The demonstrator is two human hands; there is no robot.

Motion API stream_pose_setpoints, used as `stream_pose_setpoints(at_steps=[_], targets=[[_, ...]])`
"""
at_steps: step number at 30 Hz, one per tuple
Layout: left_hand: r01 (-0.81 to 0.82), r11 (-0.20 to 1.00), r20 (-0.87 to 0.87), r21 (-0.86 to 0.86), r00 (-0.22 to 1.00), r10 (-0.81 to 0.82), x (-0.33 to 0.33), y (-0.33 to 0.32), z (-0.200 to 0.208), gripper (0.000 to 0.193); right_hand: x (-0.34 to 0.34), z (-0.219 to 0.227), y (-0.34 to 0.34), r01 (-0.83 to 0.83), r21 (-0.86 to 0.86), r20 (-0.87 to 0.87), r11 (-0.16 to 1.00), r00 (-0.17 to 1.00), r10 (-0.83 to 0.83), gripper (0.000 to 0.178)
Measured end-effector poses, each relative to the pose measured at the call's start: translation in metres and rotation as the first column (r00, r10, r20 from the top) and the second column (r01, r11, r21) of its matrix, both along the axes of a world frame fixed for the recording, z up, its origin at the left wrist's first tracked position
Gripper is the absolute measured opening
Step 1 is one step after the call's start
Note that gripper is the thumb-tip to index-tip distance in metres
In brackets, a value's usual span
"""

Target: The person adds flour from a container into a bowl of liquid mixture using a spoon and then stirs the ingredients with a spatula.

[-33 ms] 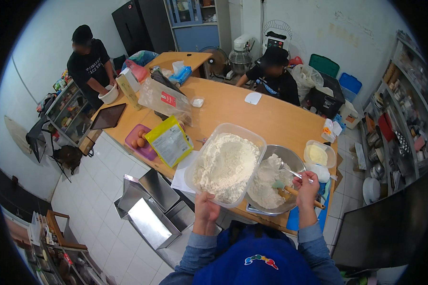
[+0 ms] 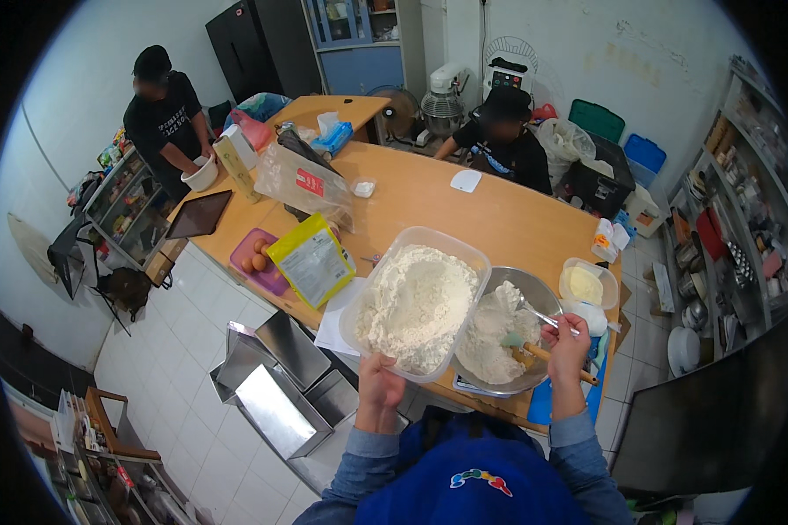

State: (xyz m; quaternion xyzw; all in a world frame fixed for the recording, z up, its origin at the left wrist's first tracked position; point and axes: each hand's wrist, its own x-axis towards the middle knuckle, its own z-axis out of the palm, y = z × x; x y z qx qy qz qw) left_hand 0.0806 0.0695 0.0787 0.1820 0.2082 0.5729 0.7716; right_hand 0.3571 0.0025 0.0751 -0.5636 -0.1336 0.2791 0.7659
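My left hand (image 2: 380, 385) grips the near wall of a clear plastic tub (image 2: 349, 332). White flour (image 2: 420, 306) fills it, with a hollow in the middle. The tub tilts over the left side of a metal mixing bowl (image 2: 545, 297), which holds more flour (image 2: 486, 350). My right hand (image 2: 569, 344) is closed on the handle of a metal spoon (image 2: 538, 311), whose tip is in the bowl's flour. Below the spoon, a spatula with a green head and wooden handle (image 2: 538, 352) leans across the bowl's rim.
Right of the bowl stands a tub of pale yellow fat (image 2: 584, 285). Leftward lie a yellow packet (image 2: 313, 260), eggs (image 2: 257, 261) on a pink tray, and a plastic bag (image 2: 299, 179). Metal loaf tins (image 2: 284, 407) sit lower left. Two people (image 2: 168, 118) are across the table (image 2: 403, 188).
My right hand and the spoon have shifted very slightly to the right. The plastic tub and my left hand look the same.
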Motion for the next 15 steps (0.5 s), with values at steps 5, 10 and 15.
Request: stream_pose_setpoints(at_steps=[5,10,15], targets=[[0.020,1.000,0.024,-0.005,1.000,-0.020,0.001,0.001,-0.004,0.067,0.000,0.023,-0.005,0.040,0.026,0.050,0.999,0.998,-0.041,0.010],[0.016,1.000,0.006,-0.015,1.000,-0.016,0.001,0.002,-0.006,0.066,-0.001,0.038,-0.008,0.030,0.099,0.036,0.995,0.999,-0.034,0.009],[0.016,1.000,-0.008,-0.025,1.000,-0.016,0.002,0.002,-0.008,0.066,-0.007,0.049,-0.009,0.009,0.137,0.034,0.991,0.999,-0.014,0.008]])
